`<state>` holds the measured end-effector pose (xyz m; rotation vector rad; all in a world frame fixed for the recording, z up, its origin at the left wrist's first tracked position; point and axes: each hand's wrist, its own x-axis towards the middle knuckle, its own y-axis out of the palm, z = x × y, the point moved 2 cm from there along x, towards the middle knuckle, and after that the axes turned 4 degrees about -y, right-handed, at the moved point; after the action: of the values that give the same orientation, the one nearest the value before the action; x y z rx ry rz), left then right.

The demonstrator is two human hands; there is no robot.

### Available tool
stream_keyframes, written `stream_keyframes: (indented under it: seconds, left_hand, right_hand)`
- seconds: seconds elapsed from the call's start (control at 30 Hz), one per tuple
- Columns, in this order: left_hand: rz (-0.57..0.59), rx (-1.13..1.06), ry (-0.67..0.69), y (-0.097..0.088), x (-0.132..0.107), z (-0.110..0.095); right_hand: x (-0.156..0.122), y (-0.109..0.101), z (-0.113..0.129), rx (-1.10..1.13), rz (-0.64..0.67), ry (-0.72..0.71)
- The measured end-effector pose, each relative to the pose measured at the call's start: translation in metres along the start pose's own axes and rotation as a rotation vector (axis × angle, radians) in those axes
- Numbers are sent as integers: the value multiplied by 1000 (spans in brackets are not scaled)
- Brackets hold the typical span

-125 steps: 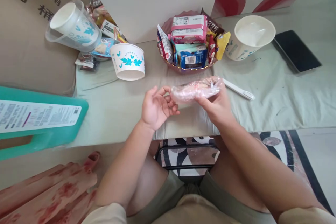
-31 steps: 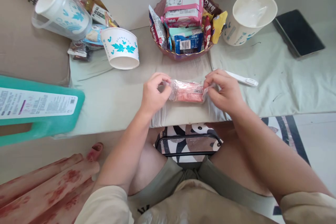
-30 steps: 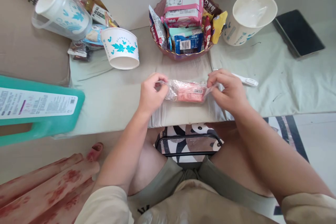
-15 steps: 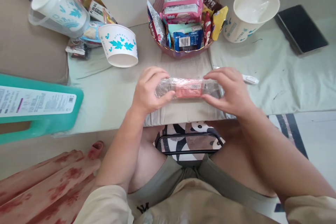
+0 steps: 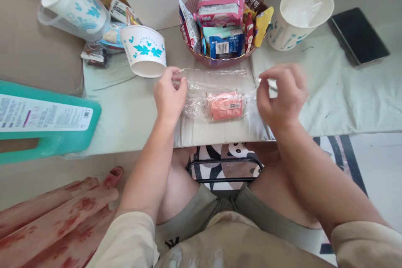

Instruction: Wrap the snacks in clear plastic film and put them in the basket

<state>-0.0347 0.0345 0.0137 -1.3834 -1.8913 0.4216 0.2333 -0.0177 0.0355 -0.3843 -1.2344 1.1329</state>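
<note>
A clear plastic bag [image 5: 216, 81] lies spread on the pale green cloth of the table [image 5: 132, 113], with a pink snack pack [image 5: 225, 105] inside its near part. My left hand [image 5: 170, 95] pinches the bag's far left corner. My right hand [image 5: 282, 94], a little blurred, pinches the bag's far right corner. Between the two hands the bag's far edge is pulled taut.
A pink bowl [image 5: 220, 59] full of wrapped snacks stands just behind the bag. A paper cup [image 5: 145, 50] lies tipped at the left, a larger paper tub [image 5: 297, 14] at the right, beside a white pen [image 5: 272, 86] and a black phone [image 5: 358, 33]. A teal jug [image 5: 47, 121] is at the far left.
Both hands held the rolled bag by its ends half a second ago. The bag has now been unrolled flat, and the hands have moved apart and away from me to its far corners.
</note>
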Motion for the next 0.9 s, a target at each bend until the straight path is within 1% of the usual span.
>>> stream_keyframes:
  seconds: [0.03, 0.07, 0.1, 0.17, 0.23, 0.3, 0.37, 0.47, 0.6, 0.67, 0.7, 0.8, 0.9]
  left_hand:
    - [-40, 41, 47, -2, 0, -2]
    - [-54, 80, 107, -5, -1, -7]
    - [-34, 114, 172, -7, -5, -14]
    - [109, 167, 283, -10, -16, -30]
    - [261, 207, 323, -10, -27, -42]
    - [366, 236, 303, -10, -35, -45]
    - [418, 252, 279, -11, -37, -42]
    - [421, 240, 303, -17, -37, -40]
    - [354, 188, 356, -28, -39, -47]
    - [363, 150, 374, -34, -42, -51]
    - [393, 130, 369, -36, -43, -51]
    - [509, 102, 281, -40, -48, -47]
    - [567, 110, 179, -40, -50, -42]
  right_hand:
    - [-1, 2, 4, 40, 57, -54]
    - [-2, 5, 8, 78, 123, -104]
    - [-4, 7, 10, 103, 177, -138]
    - [-8, 12, 10, 105, 236, -149]
    - [-11, 15, 6, 65, 252, -113]
    - [-13, 14, 2, 23, 250, -85]
    - [-14, 9, -1, -2, 246, -84]
    - [-17, -1, 0, 0, 230, -129]
    - [-23, -16, 3, 3, 164, -159]
    - [-25, -24, 6, 24, 146, -173]
    - [-25, -27, 7, 34, 153, -176]
    - [-27, -33, 10, 51, 223, -169]
    - [-31, -33, 11, 32, 274, -169]
